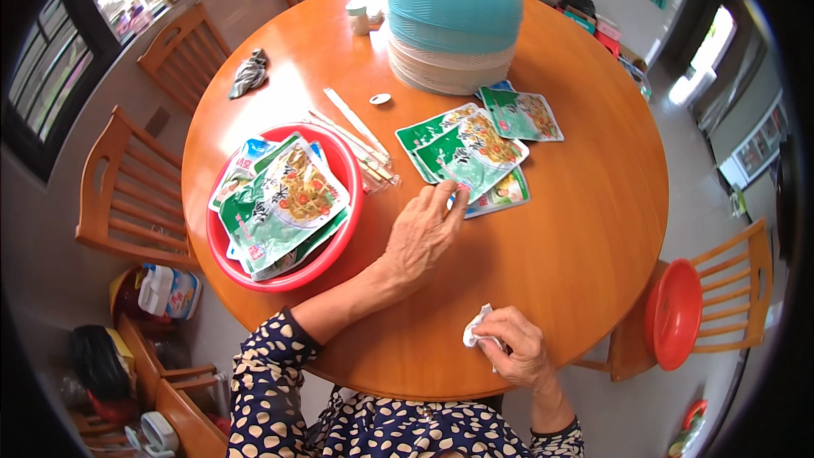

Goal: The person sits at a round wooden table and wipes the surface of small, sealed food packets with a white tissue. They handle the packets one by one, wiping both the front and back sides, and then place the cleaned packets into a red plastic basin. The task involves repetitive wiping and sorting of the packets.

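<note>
My left hand (420,233) reaches across the round wooden surface (568,263), fingertips at the near edge of the top green packet (471,153) in an overlapping pile; cannot tell whether they pinch it. Right hand (519,346) clamped on a crumpled white tissue (475,328), near the side closest to me. To the left, a red basin (355,195) heaped with similar packets (284,195); blue-topped cover (455,8) beyond the pile.

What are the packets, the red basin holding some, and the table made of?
Packets: probably glossy plastic film, wrinkled and catching light. Basin: likely smooth plastic, evenly red with shiny rim. Table: seemingly varnished wood, orange-brown with bright glare; possibly veneer.
</note>
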A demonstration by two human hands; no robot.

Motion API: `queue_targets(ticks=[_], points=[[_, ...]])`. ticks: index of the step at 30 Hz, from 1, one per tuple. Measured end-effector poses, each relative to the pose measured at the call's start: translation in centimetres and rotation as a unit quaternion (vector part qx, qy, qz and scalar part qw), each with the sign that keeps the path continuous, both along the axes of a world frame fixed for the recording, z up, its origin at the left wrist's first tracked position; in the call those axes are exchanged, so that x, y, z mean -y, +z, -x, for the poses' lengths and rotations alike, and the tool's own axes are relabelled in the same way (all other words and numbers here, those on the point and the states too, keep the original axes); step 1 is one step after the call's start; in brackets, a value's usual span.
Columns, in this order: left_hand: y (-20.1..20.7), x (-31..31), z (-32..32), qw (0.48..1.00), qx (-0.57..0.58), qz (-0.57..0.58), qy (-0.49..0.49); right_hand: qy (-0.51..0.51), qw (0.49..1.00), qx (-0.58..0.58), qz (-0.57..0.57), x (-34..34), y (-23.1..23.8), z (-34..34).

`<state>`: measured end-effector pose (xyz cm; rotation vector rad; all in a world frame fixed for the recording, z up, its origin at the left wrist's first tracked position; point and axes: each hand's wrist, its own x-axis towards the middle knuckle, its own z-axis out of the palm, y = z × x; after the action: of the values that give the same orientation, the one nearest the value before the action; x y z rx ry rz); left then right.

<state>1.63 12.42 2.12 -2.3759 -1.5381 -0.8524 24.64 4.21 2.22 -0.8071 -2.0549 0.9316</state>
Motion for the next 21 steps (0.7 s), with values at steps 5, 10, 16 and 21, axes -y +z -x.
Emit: queue_targets(ticks=[5,10,16,21], points=[[-2.0,-2.4,-0.4,1.000,-0.012,-0.015,0.013,-0.011,0.999,0.009,0.028,0.2,0.0,0.0],[-2.6,-2.7,0.1,0.999,-0.022,-0.025,0.006,-0.028,0.997,0.014,0.077,0.5,0.4,0.0],[-1.4,0.1,-0.3,0.999,0.012,0.035,-0.024,-0.023,0.999,0.004,0.030,0.1,0.3,0.1],[-0.1,5.0,0.1,0.998,-0.025,-0.040,-0.035,-0.041,0.999,-0.011,0.015,0.0,0.0,-0.3]])
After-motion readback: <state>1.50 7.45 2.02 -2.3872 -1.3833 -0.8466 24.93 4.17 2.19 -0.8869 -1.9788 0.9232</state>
